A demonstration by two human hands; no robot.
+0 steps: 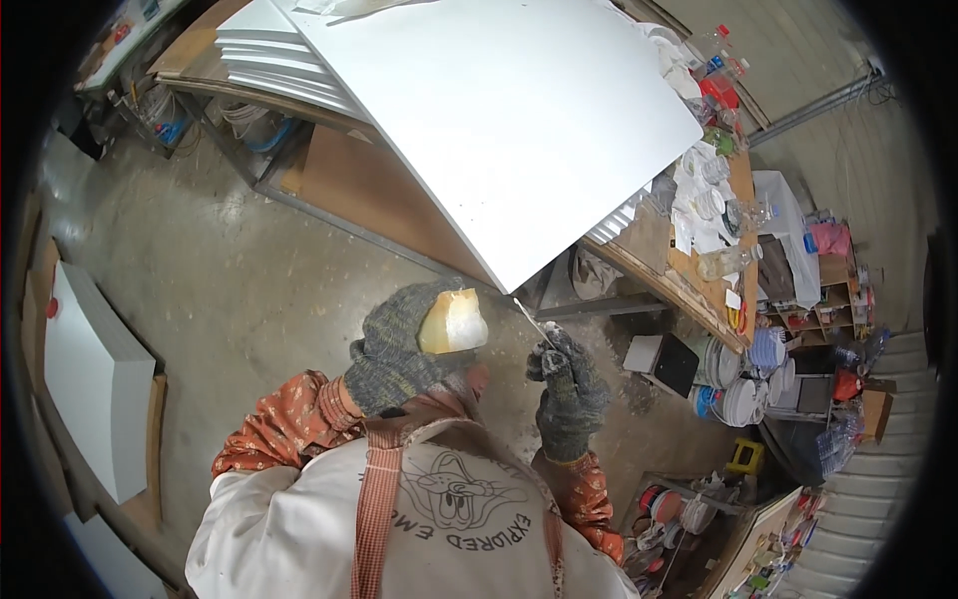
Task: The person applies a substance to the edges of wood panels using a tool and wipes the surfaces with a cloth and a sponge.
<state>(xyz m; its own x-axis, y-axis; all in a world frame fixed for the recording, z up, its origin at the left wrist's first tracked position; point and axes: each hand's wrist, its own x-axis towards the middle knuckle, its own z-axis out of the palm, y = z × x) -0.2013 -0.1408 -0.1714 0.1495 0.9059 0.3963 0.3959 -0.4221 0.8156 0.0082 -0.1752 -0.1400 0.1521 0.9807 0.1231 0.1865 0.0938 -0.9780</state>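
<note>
My left hand [397, 344], in a dark grey knitted glove, is closed on a cream-yellow, cup-like piece [454, 322] with white stuff on it; I cannot tell its exact kind. In a similar glove, smudged with white, my right hand [569, 389] pinches a thin, light stick-like tool [532, 319]. The tool's tip points up to the near corner of a large white panel [519, 140]; whether they touch is unclear. That panel lies flat, its corner jutting past the edge of a workbench [644, 285] toward me.
More white panels [284, 65] are stacked beneath the top one. Clear bottles and jars [728, 262] crowd the bench's right side. Buckets [743, 399] and a dark box [661, 364] stand on the right. Another panel stack [95, 369] is at the left, above the concrete floor [230, 260].
</note>
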